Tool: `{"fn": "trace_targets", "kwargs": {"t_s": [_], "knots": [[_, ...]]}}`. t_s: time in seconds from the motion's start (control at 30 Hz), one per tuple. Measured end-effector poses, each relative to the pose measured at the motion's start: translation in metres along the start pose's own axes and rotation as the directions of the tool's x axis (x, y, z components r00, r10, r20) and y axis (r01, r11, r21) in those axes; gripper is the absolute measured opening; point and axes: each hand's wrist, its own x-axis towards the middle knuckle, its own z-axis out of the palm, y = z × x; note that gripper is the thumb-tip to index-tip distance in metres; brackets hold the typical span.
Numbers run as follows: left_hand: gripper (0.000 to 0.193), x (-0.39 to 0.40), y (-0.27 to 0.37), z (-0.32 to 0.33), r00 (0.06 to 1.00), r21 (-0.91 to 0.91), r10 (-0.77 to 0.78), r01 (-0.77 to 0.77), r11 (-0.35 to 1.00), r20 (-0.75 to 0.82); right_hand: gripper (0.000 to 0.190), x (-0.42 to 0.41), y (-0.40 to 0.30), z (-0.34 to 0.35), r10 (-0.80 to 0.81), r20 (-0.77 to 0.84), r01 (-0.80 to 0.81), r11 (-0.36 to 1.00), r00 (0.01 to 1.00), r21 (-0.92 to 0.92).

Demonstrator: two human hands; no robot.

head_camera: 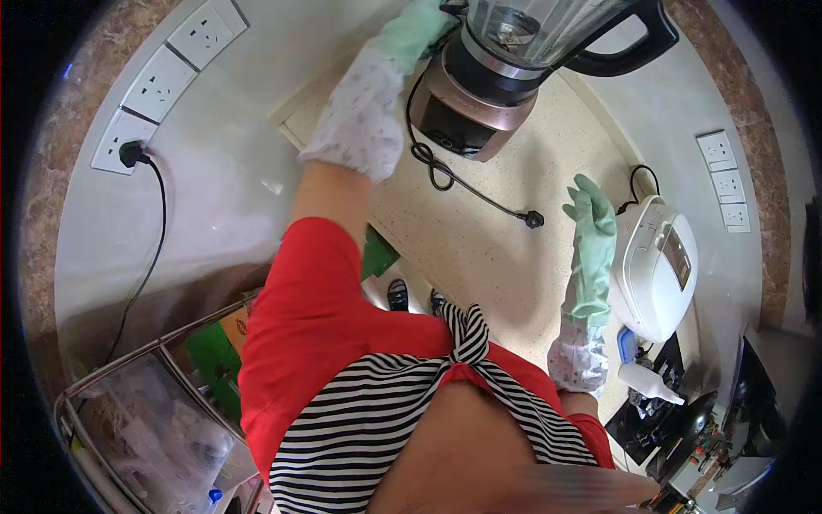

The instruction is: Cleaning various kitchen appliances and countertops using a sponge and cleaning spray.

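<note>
A countertop blender (475, 96) with a rose-gold base and a clear jug with a black handle stands on the speckled counter (488, 257). My left hand (417, 32), in a pale green rubber glove with a white patterned cuff, reaches to the blender's left side. Its fingers are partly cut off by the upper edge, so I cannot see its grip. The blender's black power cord (437, 168) is looped in a loose knot, its plug (533, 219) lying on the counter. My right hand (592, 205), gloved alike, holds nothing, fingers apart, just left of a white rice cooker (655, 276).
Wall sockets (160, 87) line the left, with one black plug (133, 154) inserted. More sockets (725, 183) are at right. A white squeeze bottle (648, 382) lies by the black hob (642, 424). At lower left, a metal-framed rack (160, 347) holds plastic bags (154, 424).
</note>
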Motion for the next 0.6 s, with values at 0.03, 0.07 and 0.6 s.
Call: {"fn": "trace_targets", "kwargs": {"t_s": [0.03,0.07,0.6], "knots": [[0.003,0.009,-0.020,-0.004,0.995,0.162,-0.017,0.033,0.986,-0.098,0.038,-0.002,0.004,0.000,-0.025,0.008,0.025,1.000,1.000,0.006],[0.003,0.010,-0.040,-0.014,0.986,0.281,-0.034,0.079,0.956,-0.163,0.040,-0.004,0.006,0.003,-0.037,0.032,0.037,0.999,0.999,0.021],[0.021,-0.237,-0.032,0.120,0.912,-0.656,-0.324,0.086,0.750,-0.252,0.034,0.014,-0.025,0.069,-0.163,0.270,0.130,0.982,0.949,0.137]]}}
